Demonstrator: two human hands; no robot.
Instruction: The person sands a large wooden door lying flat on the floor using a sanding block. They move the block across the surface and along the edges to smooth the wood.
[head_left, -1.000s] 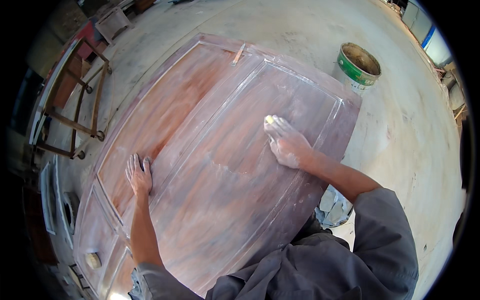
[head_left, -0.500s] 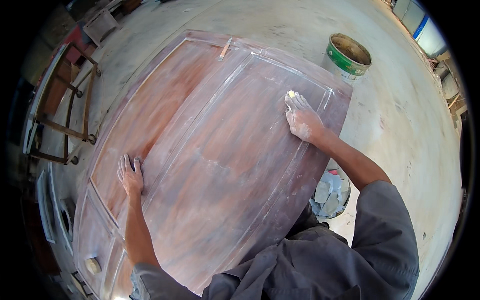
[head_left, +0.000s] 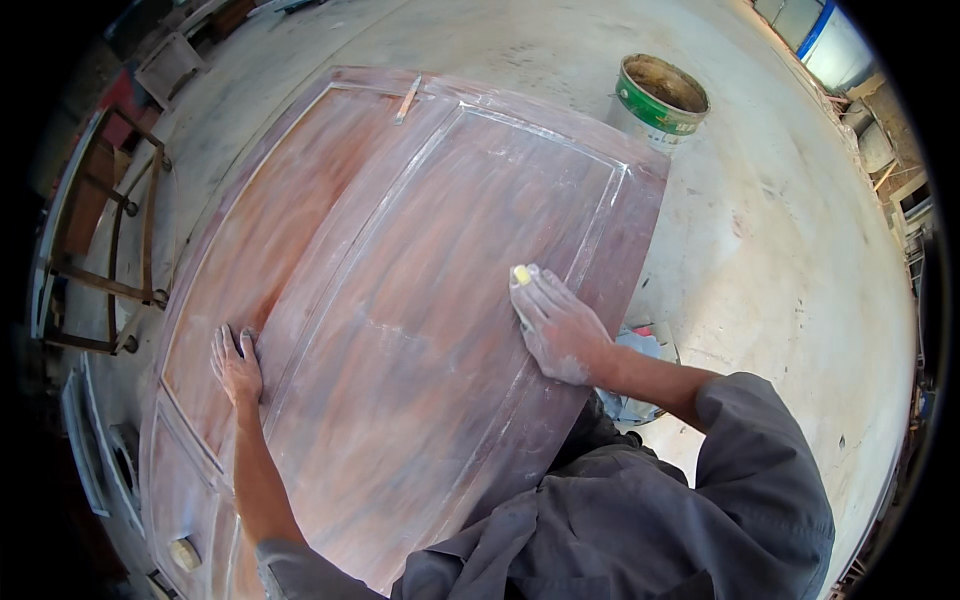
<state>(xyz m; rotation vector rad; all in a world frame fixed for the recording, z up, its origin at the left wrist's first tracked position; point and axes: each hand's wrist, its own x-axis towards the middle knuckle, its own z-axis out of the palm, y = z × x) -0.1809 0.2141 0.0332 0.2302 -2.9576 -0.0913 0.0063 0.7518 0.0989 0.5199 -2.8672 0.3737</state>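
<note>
Beneath both hands is a large reddish-brown wooden panel (head_left: 420,290), streaked with whitish dust and framed by raised moulding. My left hand (head_left: 238,368) rests on its left part, fingers spread and holding nothing. On the right side my dusty right hand (head_left: 560,328) presses down, its fingers together and extended near the moulding. A small yellow piece (head_left: 521,274) shows at a fingertip; whatever lies under the palm is hidden. A flat scraper (head_left: 407,100) lies at the panel's far edge, and a pale rounded block (head_left: 184,553) sits at the near left.
A green-and-white bucket (head_left: 662,98) stands on the floor beyond the panel's far right corner. Partly behind my right arm is a container of grey-blue scraps (head_left: 640,345). A wheeled metal frame (head_left: 105,235) stands at the left, with pale curved pieces (head_left: 85,440) nearer.
My right hand has slid over the panel toward me and to the left, its elbow bending more. My left hand keeps its place on the panel. The whole view has shifted slightly.
</note>
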